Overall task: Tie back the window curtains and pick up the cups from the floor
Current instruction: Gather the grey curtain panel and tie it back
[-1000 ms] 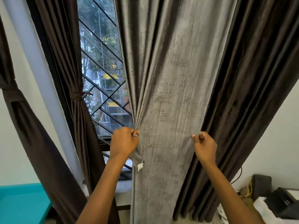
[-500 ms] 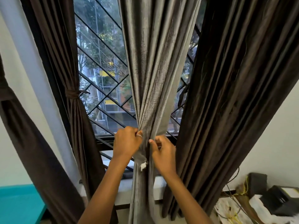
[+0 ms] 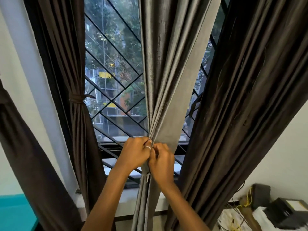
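A grey curtain (image 3: 168, 67) hangs in front of the window, gathered into a narrow bunch at sill height. My left hand (image 3: 135, 154) grips the bunch from the left, a ring on one finger. My right hand (image 3: 162, 162) grips the same bunch from the right, touching the left hand. A dark brown curtain (image 3: 75, 67) at the left is bound with a tie-back (image 3: 77, 98). Another dark brown curtain (image 3: 246, 97) hangs loose at the right. No cups are in view.
The window has a black diagonal grille (image 3: 115, 77) and a pale sill (image 3: 126, 199). A turquoise surface (image 3: 15, 212) lies at the lower left. At the lower right, black boxes (image 3: 281, 212), papers and yellow cables sit close to the wall.
My right hand swept left across the grey curtain, gathering the spread cloth into a tight bunch against my left hand. More of the window shows on the right.
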